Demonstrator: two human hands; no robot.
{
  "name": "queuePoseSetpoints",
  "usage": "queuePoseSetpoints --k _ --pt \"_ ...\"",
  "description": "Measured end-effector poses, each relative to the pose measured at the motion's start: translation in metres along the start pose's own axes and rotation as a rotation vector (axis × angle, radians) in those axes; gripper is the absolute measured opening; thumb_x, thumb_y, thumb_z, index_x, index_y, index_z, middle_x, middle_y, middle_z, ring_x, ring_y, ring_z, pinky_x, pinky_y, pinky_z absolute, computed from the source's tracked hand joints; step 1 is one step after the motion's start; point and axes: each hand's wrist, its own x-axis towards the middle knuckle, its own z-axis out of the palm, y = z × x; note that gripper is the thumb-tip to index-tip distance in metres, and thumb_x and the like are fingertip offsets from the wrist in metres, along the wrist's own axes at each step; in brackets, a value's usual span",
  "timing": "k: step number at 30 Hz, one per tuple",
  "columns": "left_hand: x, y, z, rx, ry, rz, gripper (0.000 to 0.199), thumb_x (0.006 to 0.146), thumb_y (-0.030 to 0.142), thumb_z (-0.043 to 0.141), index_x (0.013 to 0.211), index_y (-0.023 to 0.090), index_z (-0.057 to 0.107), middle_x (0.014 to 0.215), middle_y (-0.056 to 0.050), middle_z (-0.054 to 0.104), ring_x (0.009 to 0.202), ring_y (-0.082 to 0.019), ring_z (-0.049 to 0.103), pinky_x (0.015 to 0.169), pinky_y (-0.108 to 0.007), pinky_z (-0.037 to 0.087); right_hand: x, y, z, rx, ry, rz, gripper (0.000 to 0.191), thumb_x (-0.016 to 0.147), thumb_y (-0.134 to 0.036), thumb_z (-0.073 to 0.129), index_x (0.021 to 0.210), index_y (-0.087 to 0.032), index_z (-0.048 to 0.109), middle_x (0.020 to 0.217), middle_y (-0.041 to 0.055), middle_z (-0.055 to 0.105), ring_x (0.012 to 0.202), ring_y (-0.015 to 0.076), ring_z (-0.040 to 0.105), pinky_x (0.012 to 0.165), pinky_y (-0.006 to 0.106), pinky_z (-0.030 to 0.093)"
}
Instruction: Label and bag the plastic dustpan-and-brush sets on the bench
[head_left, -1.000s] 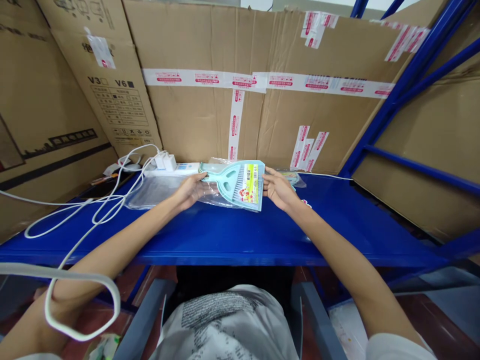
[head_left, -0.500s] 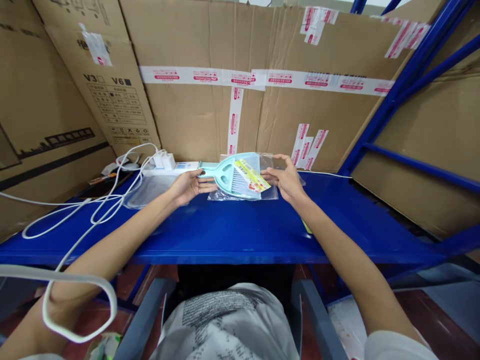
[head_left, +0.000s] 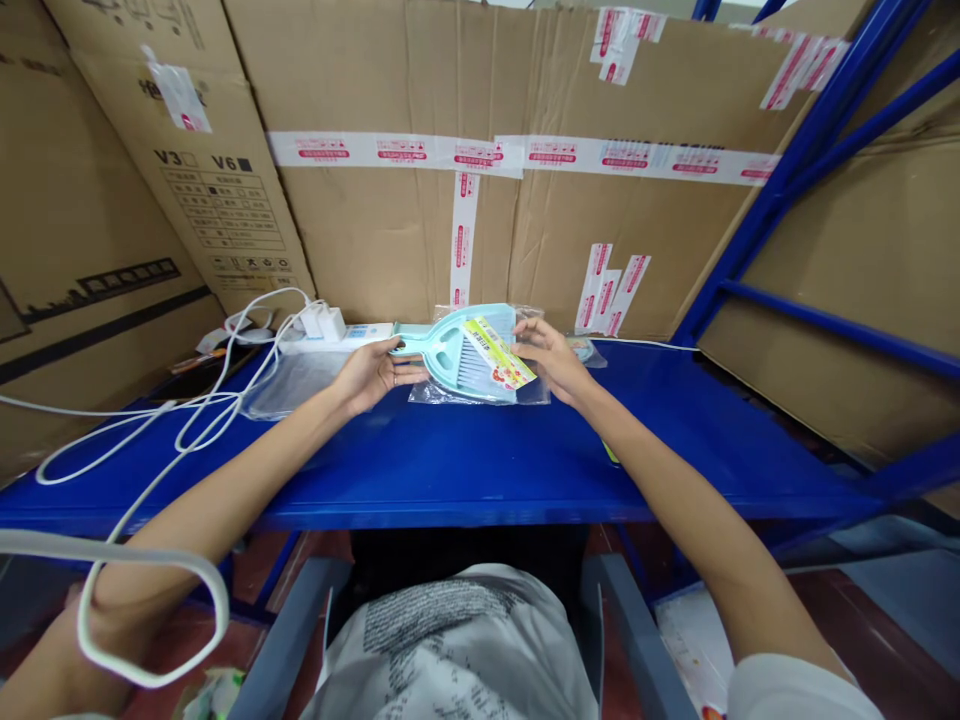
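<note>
A light-green dustpan with a small brush (head_left: 448,355) lies flat above the blue table, inside a clear plastic bag (head_left: 536,392). A yellow and white label (head_left: 499,352) crosses its pan. My left hand (head_left: 377,375) holds the handle at the left end, thumb on top and the other fingers below. At the right edge of the pan, my right hand (head_left: 551,358) grips the bag and pan edge with bent fingers.
White cables (head_left: 225,400) loop over the left side of the blue table (head_left: 465,470). A power strip (head_left: 324,325) and a clear plastic tray (head_left: 289,385) sit behind my left hand. Cardboard walls (head_left: 360,230) stand behind; a small packet (head_left: 585,350) lies back right.
My right hand has moved left, closer onto the pan's right edge, uncovering the small packet behind it. My left hand keeps hold of the handle. The view has shifted slightly.
</note>
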Motion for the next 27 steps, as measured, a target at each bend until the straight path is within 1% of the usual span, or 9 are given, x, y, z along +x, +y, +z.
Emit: queuePoseSetpoints --k 3,5,8,12,16,20,22,25,27 --pt "0.0016 -0.0013 -0.0017 -0.010 -0.003 0.009 0.029 0.106 0.020 0.041 0.120 0.009 0.064 0.087 -0.018 0.079 0.068 -0.027 0.080 0.068 -0.039 0.069 0.0013 0.0024 0.0003 -0.104 0.006 -0.094 0.040 0.070 -0.043 0.090 0.087 -0.024 0.059 0.098 -0.0014 0.061 0.084 0.0164 0.058 0.066 0.026 0.049" --pt "0.0019 -0.0026 -0.0007 -0.005 0.011 -0.004 0.028 0.105 0.019 0.041 0.116 0.009 0.065 0.083 -0.017 0.078 0.068 -0.027 0.080 0.067 -0.039 0.069 0.0012 0.0033 0.0007 -0.168 -0.028 -0.118 0.036 0.073 -0.041 0.087 0.090 -0.024 0.060 0.102 -0.0008 0.061 0.084 0.0163 0.056 0.066 0.025 0.047" --pt "0.0013 -0.0043 0.0021 0.022 0.023 -0.016 0.027 0.105 0.018 0.040 0.108 0.008 0.065 0.084 -0.019 0.078 0.068 -0.028 0.080 0.065 -0.038 0.069 0.0006 0.0048 0.0013 -0.167 -0.054 -0.105 0.038 0.071 -0.038 0.087 0.095 -0.025 0.061 0.107 -0.0013 0.059 0.078 0.0136 0.054 0.063 0.023 0.043" --pt "0.0009 -0.0051 0.0030 0.039 0.009 -0.011 0.029 0.106 0.018 0.039 0.107 0.007 0.065 0.088 -0.022 0.079 0.071 -0.029 0.081 0.066 -0.039 0.068 -0.0002 0.0055 0.0020 -0.131 -0.052 -0.141 0.044 0.067 -0.038 0.093 0.089 -0.024 0.058 0.099 -0.0032 0.057 0.074 0.0118 0.052 0.066 0.024 0.044" --pt "0.0019 -0.0053 0.0010 0.023 0.009 -0.021 0.027 0.106 0.017 0.041 0.109 0.007 0.065 0.086 -0.021 0.079 0.071 -0.029 0.081 0.067 -0.039 0.069 -0.0021 0.0020 0.0034 -0.122 -0.075 -0.143 0.046 0.064 -0.038 0.096 0.085 -0.023 0.058 0.095 -0.0032 0.057 0.077 0.0138 0.054 0.069 0.026 0.046" --pt "0.0024 -0.0061 0.0012 0.024 0.020 -0.019 0.027 0.106 0.017 0.040 0.105 0.008 0.065 0.083 -0.020 0.078 0.068 -0.028 0.080 0.068 -0.041 0.069 -0.0031 -0.0001 0.0034 -0.143 -0.107 -0.136 0.038 0.068 -0.036 0.093 0.092 -0.022 0.067 0.103 -0.0004 0.062 0.083 0.0151 0.057 0.072 0.027 0.046" --pt "0.0023 -0.0065 0.0021 0.028 0.025 -0.020 0.027 0.107 0.017 0.039 0.106 0.007 0.064 0.082 -0.019 0.078 0.068 -0.028 0.080 0.067 -0.041 0.069 -0.0025 0.0013 0.0026 -0.127 -0.077 -0.141 0.039 0.067 -0.035 0.093 0.091 -0.023 0.065 0.104 -0.0009 0.062 0.083 0.0152 0.057 0.070 0.026 0.046" --pt "0.0021 -0.0069 0.0032 0.052 0.018 -0.010 0.028 0.107 0.017 0.037 0.108 0.007 0.064 0.083 -0.019 0.078 0.067 -0.027 0.080 0.065 -0.037 0.069 -0.0010 0.0051 0.0019 -0.103 -0.051 -0.125 0.046 0.060 -0.034 0.096 0.086 -0.023 0.059 0.094 -0.0025 0.060 0.080 0.0155 0.056 0.067 0.025 0.045" --pt "0.0020 -0.0070 0.0034 0.070 0.016 -0.007 0.028 0.108 0.017 0.037 0.105 0.008 0.063 0.083 -0.019 0.078 0.066 -0.026 0.080 0.063 -0.035 0.068 -0.0002 0.0074 0.0019 -0.139 -0.100 -0.085 0.043 0.062 -0.037 0.096 0.088 -0.022 0.066 0.092 -0.0010 0.063 0.079 0.0162 0.057 0.068 0.026 0.044"
